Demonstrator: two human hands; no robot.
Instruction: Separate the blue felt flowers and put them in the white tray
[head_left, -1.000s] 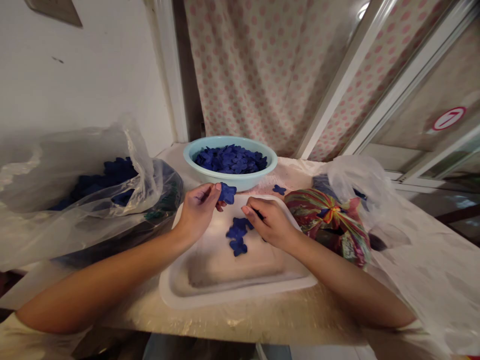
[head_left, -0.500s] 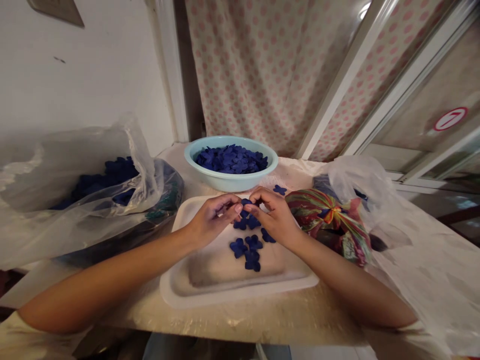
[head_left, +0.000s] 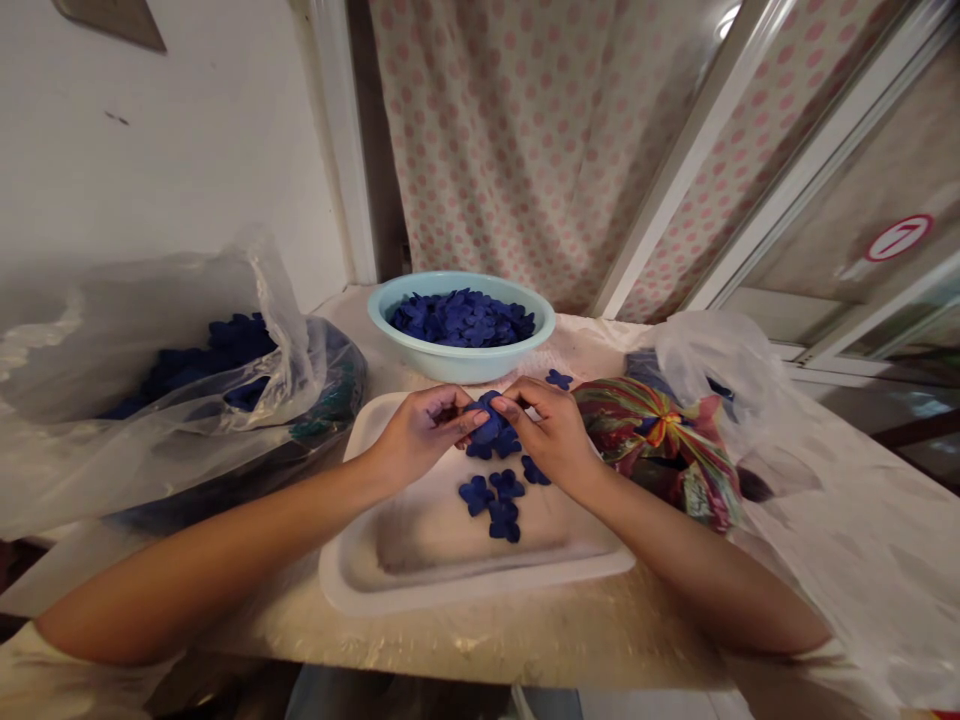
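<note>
Working, by the look of it, on a small flat shape: pinching a dark-blue, four-petalled flower piece of thin, cloth-like material [head_left: 487, 424] between the bent fingers of the bare left hand [head_left: 420, 432] and the bare right hand [head_left: 551, 432]. Probably calls next for a light, even pinch on both edges. Held right between the thumb tips, over the far half of a white, rectangular plastic tray [head_left: 480, 588]; cannot tell whether single or layered. Partly overlaps, in view, the loose, dark-blue flower pieces of similar material [head_left: 504, 520] in the tray. Sits nearer than the pale-blue, round plastic basin [head_left: 457, 365] on the pale, sheet-covered counter [head_left: 450, 640].
</note>
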